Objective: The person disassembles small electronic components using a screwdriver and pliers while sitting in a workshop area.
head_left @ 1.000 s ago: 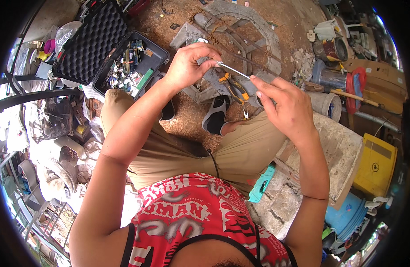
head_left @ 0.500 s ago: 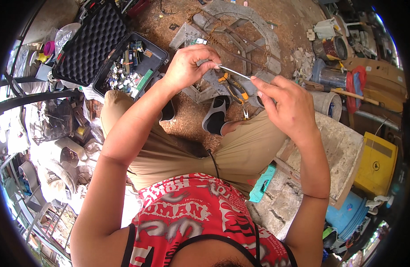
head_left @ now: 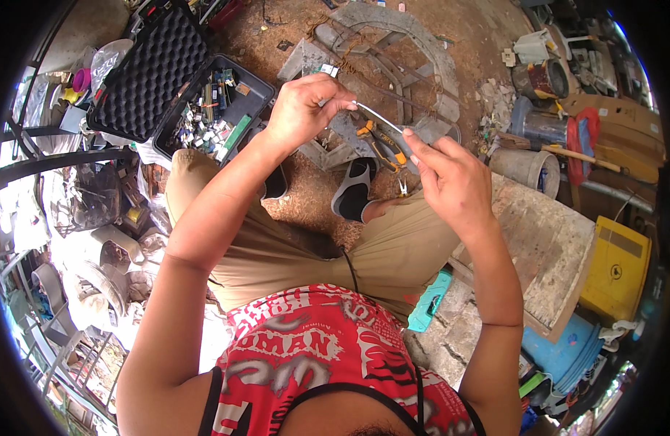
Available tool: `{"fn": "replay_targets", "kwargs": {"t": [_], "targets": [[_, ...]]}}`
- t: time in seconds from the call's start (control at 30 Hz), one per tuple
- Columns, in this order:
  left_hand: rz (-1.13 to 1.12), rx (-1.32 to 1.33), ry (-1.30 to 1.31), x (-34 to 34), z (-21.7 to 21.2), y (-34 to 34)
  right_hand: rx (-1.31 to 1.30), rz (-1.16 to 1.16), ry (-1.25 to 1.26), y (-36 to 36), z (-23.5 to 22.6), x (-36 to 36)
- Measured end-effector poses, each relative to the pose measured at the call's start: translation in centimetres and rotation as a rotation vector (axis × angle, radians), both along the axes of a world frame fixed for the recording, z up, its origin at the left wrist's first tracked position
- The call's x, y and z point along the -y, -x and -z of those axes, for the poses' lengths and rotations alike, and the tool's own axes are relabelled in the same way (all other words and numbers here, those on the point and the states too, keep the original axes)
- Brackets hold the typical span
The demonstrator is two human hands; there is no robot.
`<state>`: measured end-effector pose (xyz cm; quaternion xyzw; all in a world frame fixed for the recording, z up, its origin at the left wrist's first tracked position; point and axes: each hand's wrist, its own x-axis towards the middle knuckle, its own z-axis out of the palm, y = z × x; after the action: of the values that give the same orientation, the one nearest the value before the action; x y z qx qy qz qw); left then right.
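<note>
Pinching one end of a thin pale strip (head_left: 379,116), the left hand (head_left: 312,109) kept thumb and forefinger pressed together, its other fingers curled in behind. The strip ran down toward the right hand (head_left: 451,178), bowing slightly between the two. There the forefinger reached out to touch its lower end, with the thumb apart and lower; whether another finger pressed from beneath could not be told. The strip hung in front of the person's body, above the ground and beyond the trousers (head_left: 277,270), its upper part near the orange-handled pliers (head_left: 390,149) in view. Both tips of the strip were covered by fingers, and its material was too small to make out. The left forearm hid the near corner of the black case (head_left: 261,86), where many small parts blurred together. Trouser cloth partly covered the shoes (head_left: 353,192).
</note>
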<state>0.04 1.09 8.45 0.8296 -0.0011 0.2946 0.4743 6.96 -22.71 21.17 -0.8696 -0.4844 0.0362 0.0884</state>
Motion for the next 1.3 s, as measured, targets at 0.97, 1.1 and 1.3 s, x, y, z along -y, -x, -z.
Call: {"fn": "replay_targets", "kwargs": {"t": [0.97, 1.1, 1.3], "targets": [[0.171, -0.05, -0.122, 0.3, -0.7, 0.9, -0.062, -0.115, 0.007, -1.5, -0.1, 1.1], [0.138, -0.094, -0.111, 0.9, -0.1, 0.9, -0.036, -0.082, 0.004, -0.6, 0.9, 1.5], [0.001, -0.088, -0.12, 0.3, 5.3, -1.0, 0.101, -0.24, 0.326, -3.5, 0.1, -5.3]]}}
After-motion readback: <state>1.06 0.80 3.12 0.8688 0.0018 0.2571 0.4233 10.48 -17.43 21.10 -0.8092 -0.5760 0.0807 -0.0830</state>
